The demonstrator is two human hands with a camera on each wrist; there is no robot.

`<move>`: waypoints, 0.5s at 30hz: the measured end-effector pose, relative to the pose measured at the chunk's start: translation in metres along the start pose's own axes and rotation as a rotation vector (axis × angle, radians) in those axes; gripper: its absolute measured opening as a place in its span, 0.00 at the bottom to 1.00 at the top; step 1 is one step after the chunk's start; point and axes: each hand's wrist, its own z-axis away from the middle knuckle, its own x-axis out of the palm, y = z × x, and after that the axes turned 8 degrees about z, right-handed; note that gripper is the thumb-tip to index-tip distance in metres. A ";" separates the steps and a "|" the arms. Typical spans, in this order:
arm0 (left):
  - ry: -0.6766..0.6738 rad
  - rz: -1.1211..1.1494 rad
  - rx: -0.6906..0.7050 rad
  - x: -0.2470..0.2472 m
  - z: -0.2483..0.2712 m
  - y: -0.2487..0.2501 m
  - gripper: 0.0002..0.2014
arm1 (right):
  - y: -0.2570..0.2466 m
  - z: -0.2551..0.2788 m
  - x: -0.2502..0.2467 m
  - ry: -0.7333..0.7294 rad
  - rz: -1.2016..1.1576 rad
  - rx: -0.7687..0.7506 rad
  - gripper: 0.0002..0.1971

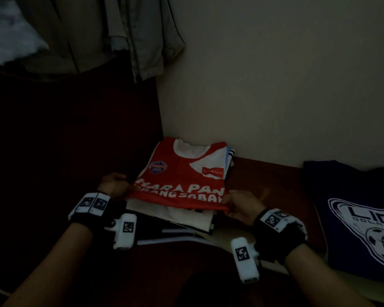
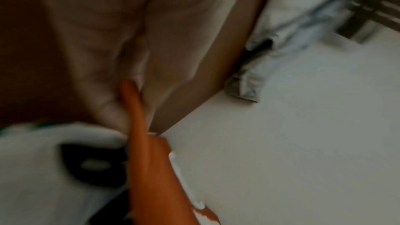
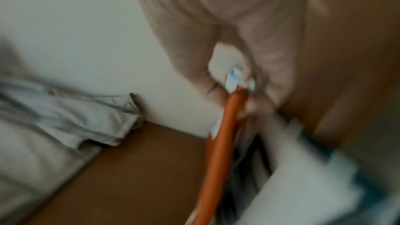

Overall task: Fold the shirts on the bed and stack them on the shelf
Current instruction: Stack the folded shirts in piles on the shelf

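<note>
The folded red shirt (image 1: 182,173) was lying on top of the stack (image 1: 175,220) on the shelf (image 1: 264,173), its near corners pinched by the left hand (image 1: 113,185) and right hand (image 1: 242,207). Stacking was judged in hand; release and squaring of the edges were judged due next.

A dark reddish-brown shelf (image 1: 262,171) carries everything here, running back to a pale wall. Between the two hands (image 1: 114,185) a stack of folded shirts (image 1: 177,218) lies directly on it, a red and white shirt (image 1: 186,171) on top. Out past the right hand (image 1: 242,206) a navy printed shirt (image 1: 353,213) lies spread flat, though in this dim light its near edge may hang over the front
</note>
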 end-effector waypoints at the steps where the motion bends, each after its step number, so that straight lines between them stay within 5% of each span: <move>1: -0.095 0.012 -0.105 0.003 0.001 -0.004 0.25 | 0.001 -0.005 -0.005 -0.019 0.025 0.050 0.08; 4: -0.213 0.035 -0.286 0.013 -0.006 -0.024 0.32 | 0.006 -0.013 -0.007 -0.056 0.059 0.163 0.11; 9: -0.143 0.029 -0.214 0.023 -0.019 -0.033 0.31 | 0.003 -0.022 -0.001 -0.025 0.026 0.118 0.17; 12: -0.141 0.029 -0.178 0.018 -0.046 -0.045 0.40 | 0.004 -0.030 0.000 0.072 -0.018 0.008 0.19; 14: -0.221 0.025 -0.180 0.014 -0.049 -0.045 0.46 | 0.007 -0.033 -0.005 0.145 -0.043 -0.042 0.18; 15: -0.266 0.036 -0.189 0.014 -0.043 -0.041 0.40 | 0.009 -0.035 -0.008 0.171 -0.038 -0.056 0.15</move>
